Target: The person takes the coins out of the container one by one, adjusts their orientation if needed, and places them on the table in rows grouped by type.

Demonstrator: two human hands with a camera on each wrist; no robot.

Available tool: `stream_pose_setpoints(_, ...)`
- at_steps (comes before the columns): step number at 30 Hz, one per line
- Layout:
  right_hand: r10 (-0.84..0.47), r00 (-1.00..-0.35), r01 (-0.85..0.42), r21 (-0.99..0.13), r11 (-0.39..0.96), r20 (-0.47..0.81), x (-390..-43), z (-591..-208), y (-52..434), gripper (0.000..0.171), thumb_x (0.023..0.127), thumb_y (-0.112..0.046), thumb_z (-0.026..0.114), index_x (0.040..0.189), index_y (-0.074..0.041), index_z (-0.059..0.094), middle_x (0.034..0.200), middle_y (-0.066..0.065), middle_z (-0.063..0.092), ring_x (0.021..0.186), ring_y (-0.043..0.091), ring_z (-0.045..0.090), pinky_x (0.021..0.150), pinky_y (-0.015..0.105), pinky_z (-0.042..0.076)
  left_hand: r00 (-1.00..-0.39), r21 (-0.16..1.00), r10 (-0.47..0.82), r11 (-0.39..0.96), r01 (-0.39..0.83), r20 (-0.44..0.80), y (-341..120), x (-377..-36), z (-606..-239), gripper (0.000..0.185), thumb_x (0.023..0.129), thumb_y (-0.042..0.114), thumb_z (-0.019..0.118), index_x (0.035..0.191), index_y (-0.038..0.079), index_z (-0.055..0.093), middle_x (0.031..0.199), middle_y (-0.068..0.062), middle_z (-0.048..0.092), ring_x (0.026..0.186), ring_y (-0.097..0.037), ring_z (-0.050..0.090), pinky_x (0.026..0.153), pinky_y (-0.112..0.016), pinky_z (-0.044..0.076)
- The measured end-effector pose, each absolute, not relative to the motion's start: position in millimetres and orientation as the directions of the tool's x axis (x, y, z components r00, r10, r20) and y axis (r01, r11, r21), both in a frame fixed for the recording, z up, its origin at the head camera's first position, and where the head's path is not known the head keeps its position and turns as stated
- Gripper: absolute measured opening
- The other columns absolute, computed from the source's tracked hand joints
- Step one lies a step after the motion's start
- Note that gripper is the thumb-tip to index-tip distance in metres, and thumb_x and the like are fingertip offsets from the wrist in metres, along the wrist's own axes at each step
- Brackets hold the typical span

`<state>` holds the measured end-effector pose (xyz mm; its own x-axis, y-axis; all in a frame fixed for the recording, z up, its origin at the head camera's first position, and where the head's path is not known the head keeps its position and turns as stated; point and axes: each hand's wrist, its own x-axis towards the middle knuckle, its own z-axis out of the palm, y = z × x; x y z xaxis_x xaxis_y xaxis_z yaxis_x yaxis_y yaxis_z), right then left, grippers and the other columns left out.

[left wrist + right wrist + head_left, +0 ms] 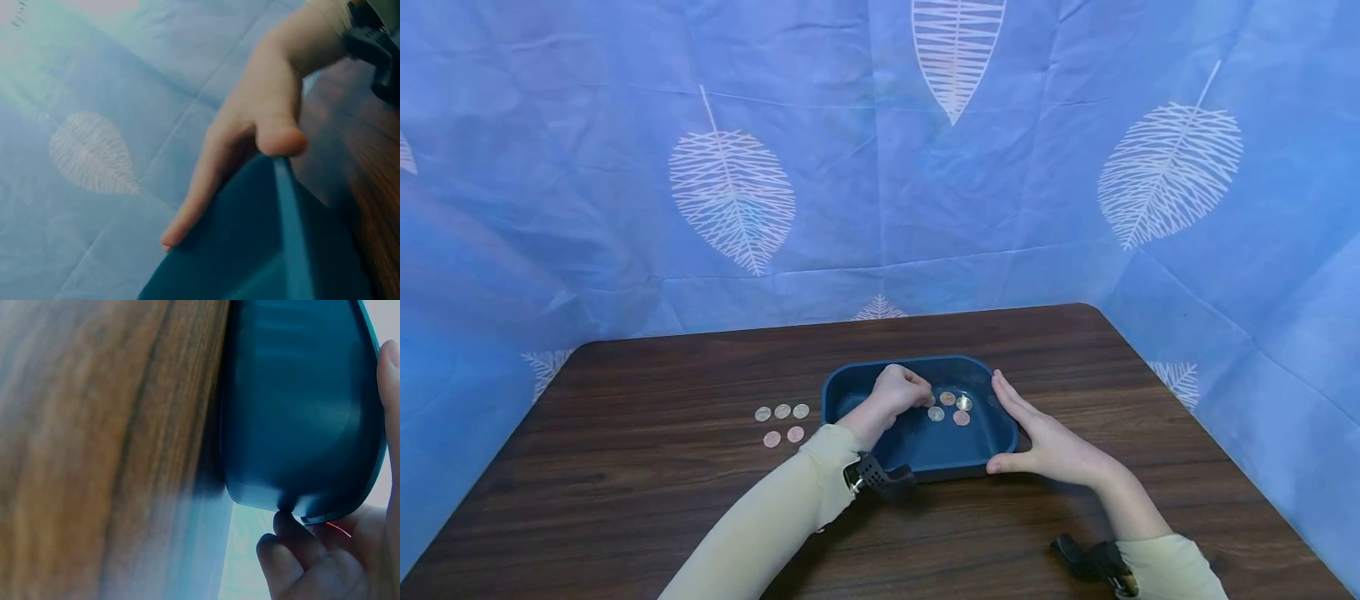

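A dark blue tray [925, 363] sits mid-table with several coins [949, 408] on its floor. My left hand [897, 392] reaches into the tray, fingers curled, fingertips pinched on a coin among the others. My right hand [1047, 443] lies open against the tray's right side, with its thumb at the near right corner. The left wrist view shows that right hand [262, 119] with straight fingers along the tray wall [275, 250]. In the right wrist view the right hand's thumb [284, 525] touches the tray's outer wall [300, 412].
Several more coins [782, 423] lie in two short rows on the dark wooden table [700, 508], left of the tray. Blue curtains printed with leaves [730, 200] close in the back and both sides. Black camera mounts sit at both wrists.
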<state>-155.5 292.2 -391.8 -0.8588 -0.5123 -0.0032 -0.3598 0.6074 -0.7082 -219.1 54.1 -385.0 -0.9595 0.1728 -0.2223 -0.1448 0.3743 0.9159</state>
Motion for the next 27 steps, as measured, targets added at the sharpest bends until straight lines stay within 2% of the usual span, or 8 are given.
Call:
stream_pose_setpoints(2,-0.51,-0.86,-0.36,-0.705,0.611,-0.003,-155.4,-391.8,291.8,0.106,0.083,-0.034,0.074,0.154,-0.018,-0.004,0.159,0.011,-0.007,0.141,0.045,0.007,0.1,0.065,0.027,-0.964,0.903,0.168,0.411,-0.122,-0.206,54.7,-218.7,-386.5,0.013,0.087,0.003,0.065,0.082,-0.005,0.073,0.072,-0.003,0.064,0.068,-0.015,0.056,0.067,-0.03,0.048)
stream_pose_setpoints(4,-0.509,-0.861,-0.36,-0.702,0.614,-0.004,-155.2,-392.1,291.2,0.106,0.084,-0.035,0.074,0.154,-0.018,-0.004,0.159,0.01,-0.007,0.14,0.045,0.007,0.1,0.065,0.028,-0.965,0.886,0.165,0.45,-0.109,-0.203,55.4,-218.7,-388.4,0.019,0.086,0.003,0.067,0.069,-0.004,0.07,0.06,0.0,0.053,0.056,-0.014,0.045,0.056,-0.027,0.039)
stream_pose_setpoints(8,-0.513,-0.858,-0.363,-0.703,0.612,-0.004,-154.8,-392.4,290.2,0.106,0.084,-0.034,0.074,0.154,-0.016,-0.003,0.159,0.012,-0.007,0.14,0.046,0.008,0.099,0.065,0.028,-0.964,0.866,0.166,0.489,-0.102,-0.208,56.3,-219.0,-391.0,0.028,0.086,0.004,0.069,0.06,-0.004,0.063,0.049,0.001,0.037,0.046,-0.014,0.032,0.048,-0.026,0.029)
stream_pose_setpoints(13,-0.514,-0.858,-0.365,-0.706,0.607,0.001,-155.4,-392.6,290.0,0.105,0.084,-0.032,0.074,0.154,-0.017,-0.004,0.159,0.013,-0.007,0.14,0.046,0.007,0.099,0.065,0.028,-0.964,0.837,0.19,0.545,-0.053,-0.185,56.6,-219.7,-394.9,0.021,0.084,0.007,0.073,0.066,-0.004,0.069,0.054,-0.001,0.047,0.047,-0.013,0.036,0.046,-0.026,0.031)
stream_pose_setpoints(15,-0.516,-0.856,-0.367,-0.704,0.608,0.001,-155.8,-392.6,289.8,0.105,0.084,-0.033,0.074,0.154,-0.017,-0.004,0.159,0.012,-0.007,0.14,0.046,0.007,0.099,0.065,0.028,-0.966,0.815,0.199,0.579,-0.021,-0.166,57.2,-219.8,-396.3,0.018,0.082,0.009,0.075,0.068,-0.001,0.071,0.06,-0.001,0.055,0.052,-0.012,0.042,0.047,-0.025,0.034)
stream_pose_setpoints(20,-0.522,-0.853,-0.374,-0.701,0.606,0.004,-156.1,-392.4,290.6,0.106,0.084,-0.033,0.074,0.154,-0.017,-0.004,0.159,0.011,-0.008,0.14,0.046,0.007,0.099,0.065,0.028,-0.963,0.774,0.241,0.63,0.063,-0.117,58.8,-220.8,-398.3,0.014,0.08,0.012,0.078,0.072,0.004,0.072,0.07,0.001,0.062,0.063,-0.012,0.051,0.053,-0.025,0.043)
stream_pose_setpoints(24,-0.526,-0.851,-0.379,-0.702,0.603,0.008,-156.4,-392.9,291.3,0.106,0.084,-0.033,0.074,0.154,-0.018,-0.004,0.159,0.009,-0.009,0.14,0.046,0.006,0.099,0.066,0.027,-0.952,0.771,0.294,0.625,0.123,-0.086,60.2,-221.7,-399.9,0.009,0.078,0.009,0.08,0.081,0.003,0.074,0.065,-0.001,0.061,0.063,-0.012,0.053,0.055,-0.025,0.044)
stream_pose_setpoints(27,-0.529,-0.849,-0.383,-0.701,0.602,0.009,-156.6,-393.6,291.6,0.105,0.084,-0.032,0.074,0.154,-0.019,-0.004,0.159,0.01,-0.008,0.14,0.046,0.007,0.099,0.066,0.027,-0.942,0.771,0.326,0.62,0.147,-0.083,60.9,-221.9,-400.9,0.013,0.076,0.004,0.08,0.088,0.003,0.075,0.063,0.001,0.059,0.06,-0.01,0.051,0.053,-0.022,0.042)
